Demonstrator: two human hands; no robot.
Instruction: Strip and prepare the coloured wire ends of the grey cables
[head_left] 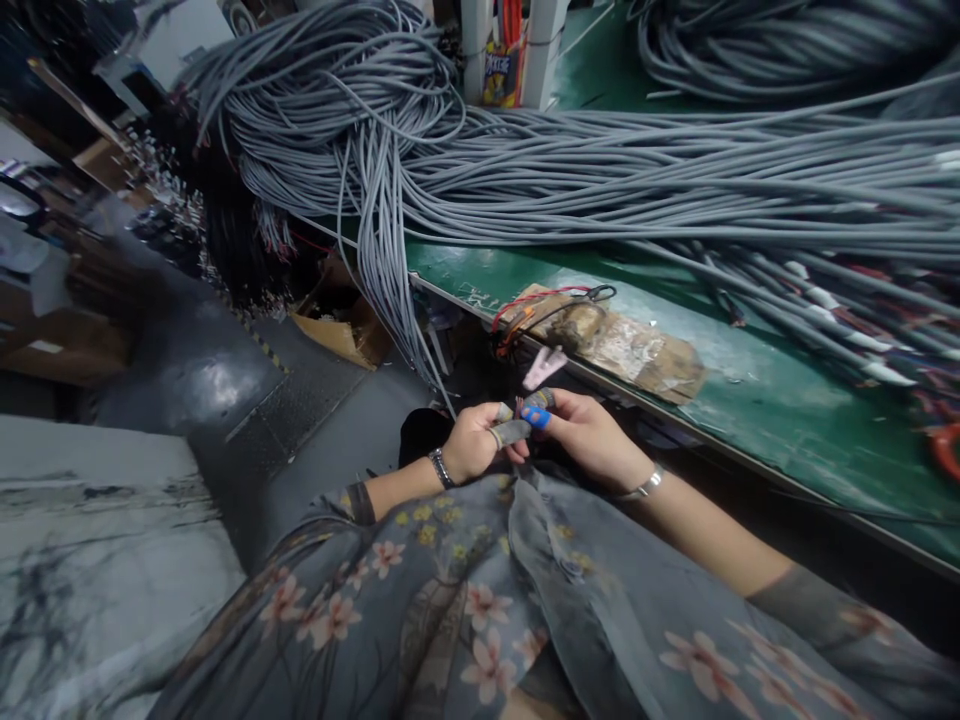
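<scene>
My left hand (471, 442), its fingertips in grey wraps, is closed on the end of a grey cable (437, 378) that hangs from the bundle on the bench. Against it, my right hand (600, 438) is also closed, with blue tape round the thumb and a grey wrap on a finger. Between the fingertips a few thin reddish wire ends (519, 404) stick up; the fingers hide most of them. Just beyond the hands is a pale pink clothes peg (544, 368) at the bench edge, by a tape-covered wooden block (637, 350) with red and black leads.
A thick bundle of grey cables (570, 180) runs along the green bench (750, 390), drooping over its left end. Stripped cable ends lie at right, near an orange-red handle (943, 450). An open cardboard box (337, 335) stands on the floor. At lower left is a scuffed pale surface (112, 520).
</scene>
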